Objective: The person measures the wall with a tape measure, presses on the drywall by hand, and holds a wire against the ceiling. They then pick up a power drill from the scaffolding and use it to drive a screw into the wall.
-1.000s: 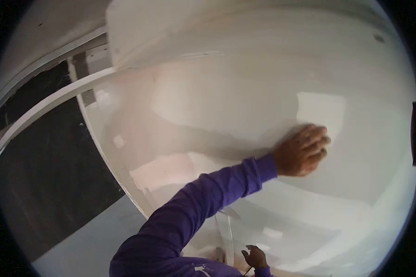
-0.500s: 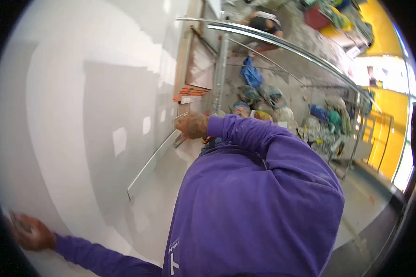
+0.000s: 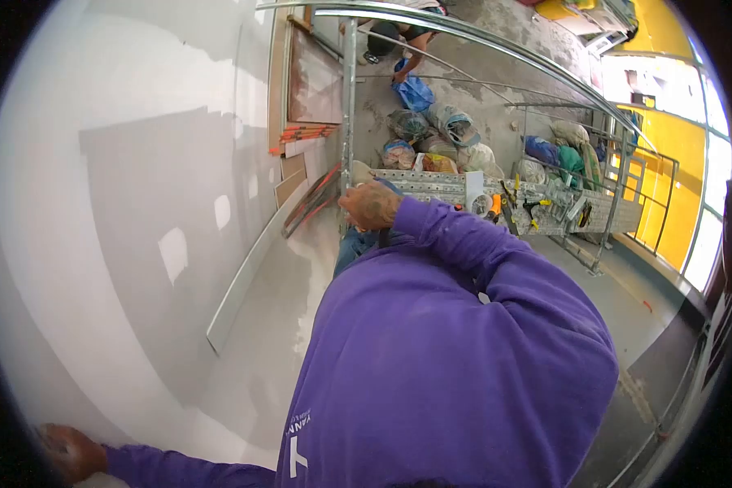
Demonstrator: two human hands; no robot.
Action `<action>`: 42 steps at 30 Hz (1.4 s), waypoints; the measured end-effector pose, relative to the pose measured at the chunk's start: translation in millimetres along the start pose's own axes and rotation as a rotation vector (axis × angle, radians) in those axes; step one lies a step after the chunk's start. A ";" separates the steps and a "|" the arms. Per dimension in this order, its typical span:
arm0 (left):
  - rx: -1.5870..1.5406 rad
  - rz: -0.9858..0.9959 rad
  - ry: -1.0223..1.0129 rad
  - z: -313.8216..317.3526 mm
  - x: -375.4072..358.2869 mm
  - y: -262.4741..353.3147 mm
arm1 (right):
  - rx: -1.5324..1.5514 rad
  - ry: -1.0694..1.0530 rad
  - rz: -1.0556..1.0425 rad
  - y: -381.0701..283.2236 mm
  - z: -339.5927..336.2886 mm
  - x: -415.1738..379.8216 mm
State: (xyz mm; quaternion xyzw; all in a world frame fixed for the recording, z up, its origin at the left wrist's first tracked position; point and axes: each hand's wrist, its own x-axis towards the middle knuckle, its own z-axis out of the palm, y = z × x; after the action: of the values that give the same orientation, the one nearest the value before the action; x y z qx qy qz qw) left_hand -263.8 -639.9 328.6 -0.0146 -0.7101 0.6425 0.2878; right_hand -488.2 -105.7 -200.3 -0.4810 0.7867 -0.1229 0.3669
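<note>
At the lower left edge my left hand [image 3: 71, 452] is against the grey-white wall [image 3: 130, 268]; its fingers are blurred and dark. My right arm, in a purple sleeve, bends across my chest. My right hand [image 3: 372, 205] is closed in front of my body, close beside an upright metal scaffold post [image 3: 349, 98]. A small pale shape [image 3: 361, 172] shows just above its knuckles; I cannot tell what the fingers hold. Pale filler patches [image 3: 173, 254] mark the wall.
A metal guardrail [image 3: 480, 61] crosses above a perforated scaffold platform [image 3: 439, 189] carrying several hand tools. Tied bags [image 3: 459, 130] lie behind it. Another person's arm [image 3: 412, 61] reaches to a blue bag [image 3: 415, 93]. A long pale strip [image 3: 248, 281] leans by the wall.
The view has shifted, bringing the platform and its tools into sight. My right hand has moved right, away from the wall; my left hand sits lower. The other person now grasps the blue bag.
</note>
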 end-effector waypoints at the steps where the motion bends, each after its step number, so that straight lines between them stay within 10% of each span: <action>1: 0.011 0.019 0.003 -0.9 -3.0 -5.1 | -0.006 0.004 -0.023 -5.2 4.8 -1.5; 19: -0.343 -0.318 -0.070 -36.4 42.6 52.6 | -0.262 -0.226 -0.201 -22.8 -68.6 76.3; 24: -0.333 -0.487 -0.033 -47.9 50.4 69.2 | -0.318 0.064 -0.535 26.1 1.4 127.2; 28: -0.330 -0.438 -0.058 -67.4 62.6 59.4 | -0.438 -0.407 -0.549 -37.4 -21.0 147.2; 34: -0.302 -0.444 -0.098 -61.7 73.0 67.6 | -0.296 -0.523 -0.489 -150.9 -107.8 88.4; 42: -0.292 -0.419 -0.106 -66.7 72.7 65.1 | -0.385 -0.389 -0.645 -129.2 -37.3 141.7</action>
State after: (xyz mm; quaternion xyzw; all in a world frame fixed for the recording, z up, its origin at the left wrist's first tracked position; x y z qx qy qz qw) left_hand -318.6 -539.8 297.6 0.1250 -0.7967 0.4595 0.3720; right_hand -466.0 -297.2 -168.6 -0.7766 0.5204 0.0108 0.3549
